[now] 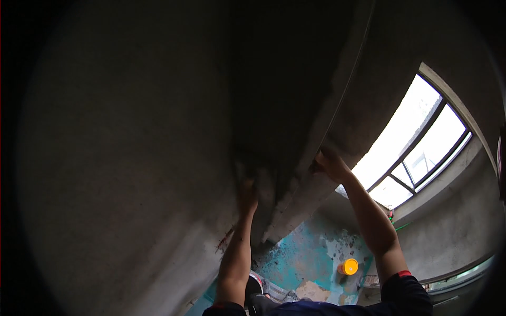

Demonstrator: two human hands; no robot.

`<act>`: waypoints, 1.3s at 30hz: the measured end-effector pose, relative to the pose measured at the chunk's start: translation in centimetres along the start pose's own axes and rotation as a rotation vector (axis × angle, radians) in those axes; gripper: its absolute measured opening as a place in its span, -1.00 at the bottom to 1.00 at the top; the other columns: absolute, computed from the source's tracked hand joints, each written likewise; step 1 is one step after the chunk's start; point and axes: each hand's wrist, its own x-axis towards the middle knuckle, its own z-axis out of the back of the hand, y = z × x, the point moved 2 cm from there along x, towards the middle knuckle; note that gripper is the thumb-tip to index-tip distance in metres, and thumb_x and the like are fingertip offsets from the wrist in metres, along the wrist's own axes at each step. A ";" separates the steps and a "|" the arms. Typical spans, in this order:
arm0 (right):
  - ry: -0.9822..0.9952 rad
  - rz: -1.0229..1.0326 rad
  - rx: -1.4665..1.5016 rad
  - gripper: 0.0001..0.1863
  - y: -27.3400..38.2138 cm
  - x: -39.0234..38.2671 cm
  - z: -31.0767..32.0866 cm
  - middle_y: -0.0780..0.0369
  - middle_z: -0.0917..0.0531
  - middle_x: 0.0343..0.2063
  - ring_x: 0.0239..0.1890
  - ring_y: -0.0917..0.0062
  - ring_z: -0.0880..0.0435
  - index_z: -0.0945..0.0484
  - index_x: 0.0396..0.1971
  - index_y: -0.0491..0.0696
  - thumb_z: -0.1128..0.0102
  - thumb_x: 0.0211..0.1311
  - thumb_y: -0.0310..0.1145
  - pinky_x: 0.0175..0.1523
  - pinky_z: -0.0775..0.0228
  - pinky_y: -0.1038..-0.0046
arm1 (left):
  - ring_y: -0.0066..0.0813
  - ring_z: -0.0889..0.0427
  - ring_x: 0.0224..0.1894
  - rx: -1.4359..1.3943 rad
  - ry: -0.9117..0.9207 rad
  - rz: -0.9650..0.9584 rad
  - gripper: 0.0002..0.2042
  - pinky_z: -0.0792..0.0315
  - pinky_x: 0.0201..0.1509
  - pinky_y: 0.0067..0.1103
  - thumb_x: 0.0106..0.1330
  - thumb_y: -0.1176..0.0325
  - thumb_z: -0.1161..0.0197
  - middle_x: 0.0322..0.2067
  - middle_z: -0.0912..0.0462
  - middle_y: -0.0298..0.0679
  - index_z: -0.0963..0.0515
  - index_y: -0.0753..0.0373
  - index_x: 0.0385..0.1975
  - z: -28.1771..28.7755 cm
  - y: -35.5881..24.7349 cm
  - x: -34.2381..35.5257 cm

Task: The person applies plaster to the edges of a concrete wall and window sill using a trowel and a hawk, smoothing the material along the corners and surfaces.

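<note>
Both my arms reach up along a dark grey concrete column or beam (284, 89). My left hand (247, 192) is in deep shadow against its inner corner; its fingers and anything in them are too dim to make out. My right hand (329, 164) is closed at the lighter edge of the concrete, beside a thin line, perhaps a wire or string (345, 87), running along that edge. Whatever my right fingers hold, if anything, is hidden.
A plastered wall (116, 174) fills the left. A bright window (395, 147) is at the right. Below lies a blue, splattered floor (295, 247) with a yellow bucket (349, 267), a dark container (253, 284) and a green cord (400, 228) by the window.
</note>
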 end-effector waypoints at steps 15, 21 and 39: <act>-0.325 0.202 -0.506 -0.44 3.6 -2.5 -1.9 0.17 -0.62 -0.21 -0.09 0.55 -0.53 -0.45 0.03 -0.12 -0.12 0.25 0.05 -0.01 -0.37 0.45 | 0.06 -0.51 -0.23 -0.051 -0.436 -0.717 -0.74 -0.36 -0.16 -0.24 0.09 0.49 -0.11 -0.27 -0.47 0.13 -0.44 0.43 -0.21 14.3 -31.8 1.9; -0.326 0.231 -0.412 -0.44 3.4 -2.4 -2.6 0.15 -0.65 -0.27 -0.15 0.55 -0.57 -0.47 0.00 -0.13 -0.13 0.25 0.05 -0.01 -0.37 0.48 | 0.12 -0.48 -0.02 -0.130 -0.180 -0.027 -0.59 -0.37 0.05 -0.21 -0.03 0.50 -0.13 -0.07 -0.51 0.17 -0.45 0.40 -0.09 4.4 -10.7 -2.3; -0.100 0.303 -0.381 -0.36 7.7 -3.1 -6.2 0.04 -0.65 -0.20 -0.07 0.36 -0.64 -0.42 -0.07 -0.28 -0.45 -0.03 -0.13 0.07 -0.47 0.37 | -0.22 -0.53 -0.35 -0.261 -0.152 0.250 -0.72 -0.42 -0.21 -0.41 -0.01 0.47 -0.24 -0.37 -0.59 -0.07 -0.48 0.39 -0.25 0.7 7.2 -7.7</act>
